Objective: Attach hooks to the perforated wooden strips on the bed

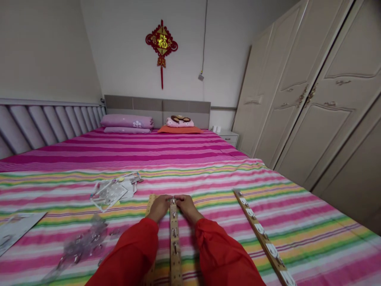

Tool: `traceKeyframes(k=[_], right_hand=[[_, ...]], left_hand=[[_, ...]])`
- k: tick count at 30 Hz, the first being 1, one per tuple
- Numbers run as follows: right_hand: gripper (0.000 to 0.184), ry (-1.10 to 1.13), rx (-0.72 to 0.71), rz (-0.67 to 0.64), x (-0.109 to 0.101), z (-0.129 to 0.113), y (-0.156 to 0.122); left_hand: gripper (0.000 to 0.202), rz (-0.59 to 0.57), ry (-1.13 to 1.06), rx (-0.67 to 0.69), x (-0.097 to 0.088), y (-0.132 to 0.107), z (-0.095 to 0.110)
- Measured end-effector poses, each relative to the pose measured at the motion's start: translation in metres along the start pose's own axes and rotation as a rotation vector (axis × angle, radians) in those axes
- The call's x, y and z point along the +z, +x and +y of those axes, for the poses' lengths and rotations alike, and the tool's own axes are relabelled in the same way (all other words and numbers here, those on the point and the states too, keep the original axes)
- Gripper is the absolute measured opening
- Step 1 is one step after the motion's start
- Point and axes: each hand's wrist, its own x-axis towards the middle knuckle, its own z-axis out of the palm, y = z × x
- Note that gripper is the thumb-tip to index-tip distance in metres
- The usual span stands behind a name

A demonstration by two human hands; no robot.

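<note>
One flat packet [20, 229] lies at the far left of the bed [208, 151], on its striped sheet. Next to it I see a crumpled clear plastic bag [86, 241] with shiny metal pieces in it, and beyond that a loose pile of packets [114, 191]. Then comes a pale wooden strip [151, 201], partly hidden by the person's red left sleeve. The left hand [159, 208] and right hand [188, 207] come together at the far end of a middle strip [176, 263], fingertips at a small hook [173, 201]; whether they grip it or only touch it, I cannot tell. More hooks sit along that strip. Well apart to the right, another strip [263, 239] carries white cards [271, 250], and past the bed stands a wardrobe [309, 99].
</note>
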Motion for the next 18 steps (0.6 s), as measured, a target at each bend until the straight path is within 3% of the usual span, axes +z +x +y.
traceKeyframes(k=[9,18], right_hand=[[0.018,0.091,0.106,0.011,-0.002,-0.001,-0.001],[0.02,0.164,0.107,-0.04,-0.003,-0.01,-0.012]], left_hand=[[0.035,-0.033,-0.024,-0.044,0.005,0.009,-0.011],[0.039,-0.017,-0.119,-0.018,0.005,0.007,-0.013]])
